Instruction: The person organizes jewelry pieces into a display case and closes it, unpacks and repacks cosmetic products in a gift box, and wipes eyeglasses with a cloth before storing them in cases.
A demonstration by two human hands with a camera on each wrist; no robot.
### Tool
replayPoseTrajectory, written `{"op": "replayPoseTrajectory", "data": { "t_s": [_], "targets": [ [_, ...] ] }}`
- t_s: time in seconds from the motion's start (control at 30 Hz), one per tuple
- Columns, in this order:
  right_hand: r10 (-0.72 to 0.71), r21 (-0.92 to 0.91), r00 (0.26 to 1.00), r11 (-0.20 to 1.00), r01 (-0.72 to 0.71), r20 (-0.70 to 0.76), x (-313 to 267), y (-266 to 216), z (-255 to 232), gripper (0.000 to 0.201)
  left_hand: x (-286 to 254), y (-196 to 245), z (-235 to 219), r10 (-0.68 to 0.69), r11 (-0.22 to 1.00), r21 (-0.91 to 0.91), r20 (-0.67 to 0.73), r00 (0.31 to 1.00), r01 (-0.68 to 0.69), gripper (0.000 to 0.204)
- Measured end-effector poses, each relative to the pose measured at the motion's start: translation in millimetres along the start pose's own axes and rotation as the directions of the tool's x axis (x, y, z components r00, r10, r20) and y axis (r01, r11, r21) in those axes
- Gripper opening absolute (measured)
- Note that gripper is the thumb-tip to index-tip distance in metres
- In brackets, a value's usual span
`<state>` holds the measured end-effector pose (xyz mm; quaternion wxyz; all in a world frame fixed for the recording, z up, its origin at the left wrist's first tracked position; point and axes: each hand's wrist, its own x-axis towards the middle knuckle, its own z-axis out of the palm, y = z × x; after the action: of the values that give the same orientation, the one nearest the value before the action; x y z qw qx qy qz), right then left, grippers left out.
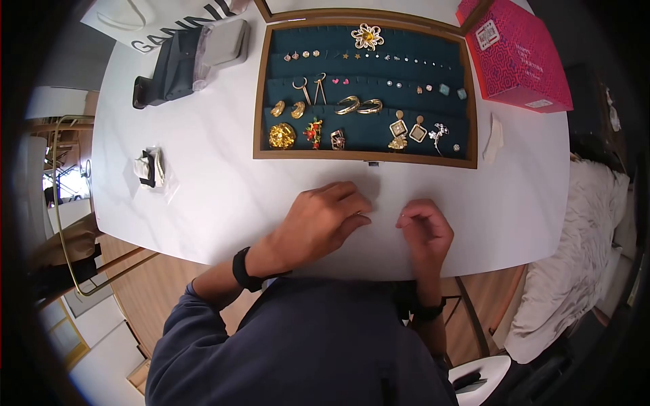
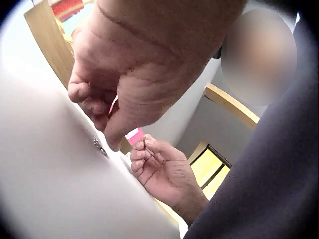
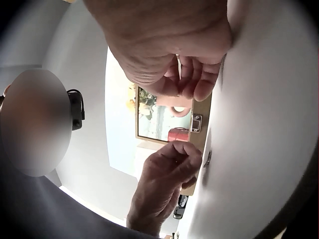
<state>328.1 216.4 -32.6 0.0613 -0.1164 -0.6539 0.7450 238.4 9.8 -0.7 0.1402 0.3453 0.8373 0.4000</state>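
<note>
My left hand (image 1: 321, 223) is low over the white table, fingers bent and thumb close to the index finger. Beside its fingertips, a small silvery piece (image 2: 99, 147) lies on the tabletop in the left wrist view; the right wrist view shows this piece (image 3: 208, 159) too. To the right, my right hand (image 1: 428, 233) has curled fingers, thumb near the index fingertip. A tiny glint shows at each hand's fingertips, too small to tell what it is. Beyond both hands stands an open wooden case (image 1: 365, 160) with rows of earrings and brooches on dark green lining.
A pink box (image 1: 521, 61) stands right of the case, with a pale strip (image 1: 494, 137) below it. At the left are a dark case (image 1: 177, 68), a grey box (image 1: 227, 42), a white bag (image 1: 128, 30) and a small plastic-wrapped item (image 1: 150, 169).
</note>
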Motion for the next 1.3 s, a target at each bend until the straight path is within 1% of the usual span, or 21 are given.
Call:
{"op": "replayPoseTrajectory", "data": {
  "t_s": [0.03, 0.07, 0.1, 0.13, 0.17, 0.23, 0.27, 0.33, 0.43, 0.57, 0.63, 0.73, 0.97, 1.07, 1.13, 1.17, 1.23, 1.27, 1.3],
  "targets": [
    [0.006, 0.014, 0.999, 1.000, -0.006, 0.044, 0.3, -0.4, 2.5, 0.012, 1.0, 2.8, 1.5, -0.030, 0.990, -0.139, -0.069, 0.997, 0.020, 0.021],
    [0.006, 0.015, 0.999, 1.000, -0.007, 0.047, 0.2, -0.2, 3.6, 0.012, 3.6, 4.2, 1.3, -0.032, 0.990, -0.137, -0.070, 0.997, 0.022, 0.021],
    [0.018, 0.074, 0.994, 0.997, -0.026, 0.107, 1.0, 0.1, 4.5, 0.012, 7.8, 4.4, 0.2, 0.114, 0.986, -0.107, -0.121, 0.986, -0.127, 0.023],
    [0.025, 0.131, 0.986, 0.990, -0.047, 0.165, 1.8, 0.4, 5.4, 0.012, 10.3, 4.3, -0.5, 0.260, 0.959, -0.069, -0.166, 0.951, -0.274, 0.026],
    [0.026, 0.131, 0.986, 0.990, -0.048, 0.166, 1.2, 0.6, 6.8, 0.012, 9.9, 3.5, 0.9, 0.259, 0.960, -0.069, -0.167, 0.951, -0.273, 0.026],
    [0.051, 0.175, 0.986, 0.981, -0.079, 0.160, -0.1, 0.7, 9.2, 0.016, 8.9, 0.9, 4.9, 0.265, 0.947, -0.136, -0.191, 0.945, -0.292, 0.024],
    [0.051, 0.175, 0.986, 0.981, -0.079, 0.161, -0.1, -1.0, 9.9, 0.016, 8.6, 0.9, 5.1, 0.264, 0.947, -0.136, -0.192, 0.945, -0.292, 0.024],
    [0.101, 0.194, 0.980, 0.972, -0.135, 0.172, 1.0, -5.4, 11.0, 0.020, 8.5, 0.8, 5.0, 0.230, 0.947, -0.184, -0.185, 0.955, -0.264, 0.021],
    [0.112, 0.239, 0.972, 0.958, -0.161, 0.207, 1.8, -5.1, 9.0, 0.022, 9.5, 3.2, 5.4, 0.219, 0.935, -0.240, -0.186, 0.958, -0.260, 0.015],
    [0.112, 0.261, 0.969, 0.950, -0.170, 0.222, 1.3, -4.6, 8.6, 0.021, 8.9, 4.6, 4.8, 0.213, 0.933, -0.255, -0.179, 0.961, -0.254, 0.014],
    [0.119, 0.213, 0.960, 0.961, -0.175, 0.252, 1.1, -5.0, 7.3, 0.021, 9.2, 5.0, 5.3, 0.205, 0.935, -0.257, -0.177, 0.963, -0.246, 0.014],
    [0.127, 0.178, 0.962, 0.969, -0.172, 0.241, 0.0, -3.7, 6.3, 0.021, 7.7, 3.5, 6.4, 0.197, 0.939, -0.255, -0.147, 0.969, -0.230, 0.020],
    [0.150, 0.159, 0.960, 0.969, -0.191, 0.238, -1.6, -4.5, 4.8, 0.021, 5.8, 1.8, 6.8, 0.235, 0.934, -0.250, -0.106, 0.966, -0.255, 0.021],
    [0.138, 0.131, 0.959, 0.976, -0.174, 0.247, -2.7, -3.6, 3.1, 0.022, 7.3, 2.1, 7.8, 0.228, 0.928, -0.278, -0.107, 0.968, -0.249, 0.021],
    [0.161, 0.139, 0.958, 0.970, -0.198, 0.238, -3.5, -2.7, 3.7, 0.021, 8.0, 2.7, 7.8, 0.188, 0.922, -0.329, -0.085, 0.978, -0.206, 0.020],
    [0.162, 0.139, 0.958, 0.970, -0.198, 0.238, -3.5, -4.9, 3.7, 0.021, 7.3, 2.8, 7.8, 0.188, 0.921, -0.330, -0.085, 0.978, -0.206, 0.020],
    [0.149, -0.075, 0.968, 0.988, -0.137, 0.204, -2.5, -11.0, 3.6, 0.018, 4.8, 1.8, 5.8, 0.103, 0.895, -0.422, -0.118, 0.988, -0.144, 0.017],
    [0.149, -0.075, 0.968, 0.988, -0.137, 0.204, -4.7, -8.4, 0.2, 0.018, 4.9, 1.0, 1.4, 0.104, 0.895, -0.422, -0.118, 0.988, -0.144, 0.017],
    [0.067, -0.163, 0.992, 0.985, -0.049, 0.104, -9.6, -2.5, -7.1, 0.016, 6.1, -0.2, -6.8, 0.070, 0.879, -0.460, -0.132, 0.989, -0.124, 0.016]
  ]
}}
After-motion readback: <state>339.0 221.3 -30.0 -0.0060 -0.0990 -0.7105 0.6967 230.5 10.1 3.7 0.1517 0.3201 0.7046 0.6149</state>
